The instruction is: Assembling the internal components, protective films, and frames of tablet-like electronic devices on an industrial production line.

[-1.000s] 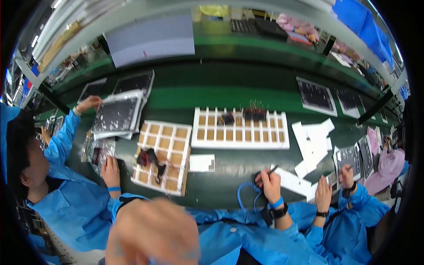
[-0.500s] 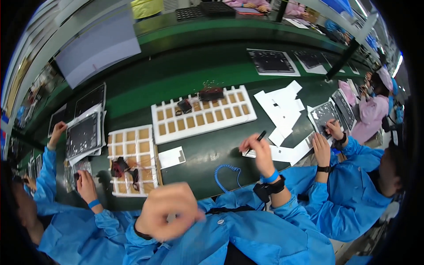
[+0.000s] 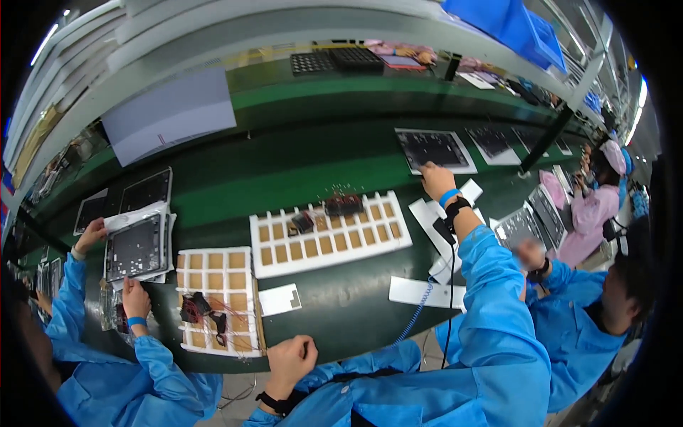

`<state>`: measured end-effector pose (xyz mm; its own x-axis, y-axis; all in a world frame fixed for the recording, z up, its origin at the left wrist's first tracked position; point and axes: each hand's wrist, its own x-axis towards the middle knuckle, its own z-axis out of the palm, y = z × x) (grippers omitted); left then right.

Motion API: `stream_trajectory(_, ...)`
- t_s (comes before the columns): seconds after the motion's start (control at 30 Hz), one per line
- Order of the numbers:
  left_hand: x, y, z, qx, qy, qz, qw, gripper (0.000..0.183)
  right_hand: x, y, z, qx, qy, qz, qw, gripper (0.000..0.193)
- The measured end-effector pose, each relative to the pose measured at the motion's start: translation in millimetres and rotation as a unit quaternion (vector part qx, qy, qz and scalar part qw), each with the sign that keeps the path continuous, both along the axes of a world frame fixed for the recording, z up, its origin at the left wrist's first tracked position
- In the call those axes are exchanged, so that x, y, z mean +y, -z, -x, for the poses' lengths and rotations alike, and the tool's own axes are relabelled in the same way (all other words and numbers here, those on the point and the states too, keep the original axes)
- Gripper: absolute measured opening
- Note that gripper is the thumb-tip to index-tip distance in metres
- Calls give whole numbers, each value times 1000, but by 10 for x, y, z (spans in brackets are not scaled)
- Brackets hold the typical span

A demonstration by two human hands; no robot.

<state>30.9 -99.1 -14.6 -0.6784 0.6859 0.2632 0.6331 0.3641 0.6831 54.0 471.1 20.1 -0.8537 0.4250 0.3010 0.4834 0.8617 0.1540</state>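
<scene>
My right hand [image 3: 436,181] is stretched far out over the bench, fingers closed on the near edge of a flat black panel [image 3: 432,148] lying on a white sheet. The pen held a moment ago is out of sight. My left hand [image 3: 292,363] rests at the bench's near edge with its fingers curled in, and nothing shows in it. Close to it lie a small white card [image 3: 279,300] and a white foam tray [image 3: 217,282] holding black parts with thin red wires. White paper pieces [image 3: 425,291] lie beneath and beside my right arm.
A long white foam tray [image 3: 331,256] carries dark parts. Co-workers sit on both sides; the left one's hand [image 3: 135,299] touches a panel [image 3: 135,245]. More black panels [image 3: 491,142] lie at the far right. A blue coiled cord [image 3: 415,317] hangs by my right arm. A shelf with a blue bin [image 3: 498,28] stands above.
My right hand has moved forward from the near white paper to the black panel, and its pen no longer shows. My left hand has moved slightly right and down to the bench edge.
</scene>
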Motion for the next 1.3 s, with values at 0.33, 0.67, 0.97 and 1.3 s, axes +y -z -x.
stream_trajectory(0.33,20,-73,-59,12,-12,4,1000,21,538,209,391,-188,-87,-179,962,14)
stream_trajectory(0.67,-21,-12,-50,34,-18,-33,999,20,439,-650,179,-23,-92,-252,963,24)
stream_trajectory(0.97,22,-133,247,-499,137,-103,849,43,-1619,-2047,-954,195,-288,-201,916,35)
stream_trajectory(1.3,29,-915,309,-686,118,-227,682,59,-3382,-1382,-2042,123,-502,-72,853,36)
